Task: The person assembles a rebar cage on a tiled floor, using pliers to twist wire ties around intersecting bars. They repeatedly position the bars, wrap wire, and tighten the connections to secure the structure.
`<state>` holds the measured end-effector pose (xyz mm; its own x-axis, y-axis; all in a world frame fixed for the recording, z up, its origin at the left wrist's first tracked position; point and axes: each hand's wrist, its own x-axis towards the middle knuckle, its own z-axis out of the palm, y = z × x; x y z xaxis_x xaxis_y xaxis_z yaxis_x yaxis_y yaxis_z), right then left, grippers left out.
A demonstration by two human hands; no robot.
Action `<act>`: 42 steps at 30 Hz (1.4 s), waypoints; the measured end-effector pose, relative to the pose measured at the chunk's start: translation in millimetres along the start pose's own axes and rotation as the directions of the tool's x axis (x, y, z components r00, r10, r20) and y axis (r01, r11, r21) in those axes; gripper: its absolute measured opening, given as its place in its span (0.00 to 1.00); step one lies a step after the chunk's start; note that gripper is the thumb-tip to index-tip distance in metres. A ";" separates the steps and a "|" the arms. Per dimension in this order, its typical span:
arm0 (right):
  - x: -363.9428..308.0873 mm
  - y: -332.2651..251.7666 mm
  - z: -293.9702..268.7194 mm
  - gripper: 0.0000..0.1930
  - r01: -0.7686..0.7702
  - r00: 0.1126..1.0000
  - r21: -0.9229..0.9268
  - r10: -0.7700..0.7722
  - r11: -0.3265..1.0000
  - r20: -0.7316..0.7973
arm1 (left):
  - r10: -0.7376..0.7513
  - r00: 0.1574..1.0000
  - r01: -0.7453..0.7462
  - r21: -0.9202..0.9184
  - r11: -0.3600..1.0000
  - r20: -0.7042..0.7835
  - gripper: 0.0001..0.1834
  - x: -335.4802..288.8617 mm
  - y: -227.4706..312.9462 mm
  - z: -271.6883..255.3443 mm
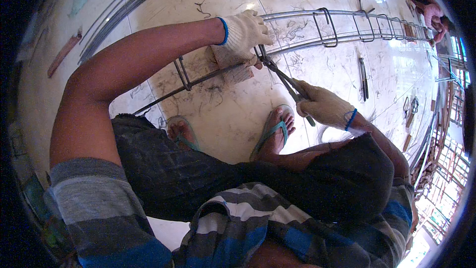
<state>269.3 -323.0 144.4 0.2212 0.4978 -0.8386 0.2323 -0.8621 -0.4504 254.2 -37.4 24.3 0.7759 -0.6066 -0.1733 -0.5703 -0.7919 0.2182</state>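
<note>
My left hand (244, 34), in a cream knitted glove with a blue cuff, is wrapped round a stirrup and bar of a long rebar cage (302, 46). My right hand (325, 106), gloved alike, grips the handles of dark tying pincers (283, 78). The pincers' jaws meet the cage at the stirrup, right beside my left fingers. Any tie wire in the jaws is too small to make out. A rough block (238, 74) lies under the cage by my left hand. Square stirrups (333, 29) are spaced along the bars toward the right.
Loose long bars (134, 2) lie at the upper left, near a wooden strip (64, 52). Wire scraps litter the pale tiled floor (213, 119). Another dark tool (364, 79) rests on the right. Another person (432, 15) bends at the cage's far end. My sandalled feet are below the cage.
</note>
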 end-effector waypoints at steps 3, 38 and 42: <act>0.7 -3.1 3.8 0.38 0.048 0.995 -0.145 -0.060 0.988 -0.078 | 0.002 1.000 -0.002 -0.002 1.000 0.001 0.44 0.9 -0.5 0.0; 57.5 84.7 14.7 0.18 -0.091 0.954 0.663 -0.125 0.743 0.272 | 0.064 0.998 -0.065 -0.099 0.993 -0.019 0.19 6.3 -17.9 11.2; 47.1 63.7 -30.8 0.18 -0.171 0.933 0.444 0.000 0.879 0.360 | 0.067 0.984 -0.074 -0.038 0.997 -0.167 0.30 10.7 6.2 4.2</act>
<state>323.7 -351.6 85.7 -0.1343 0.4304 -0.8926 -0.2546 -0.8855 -0.3887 257.9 -49.1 19.7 0.7703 -0.6377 0.0047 -0.6156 -0.7417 0.2665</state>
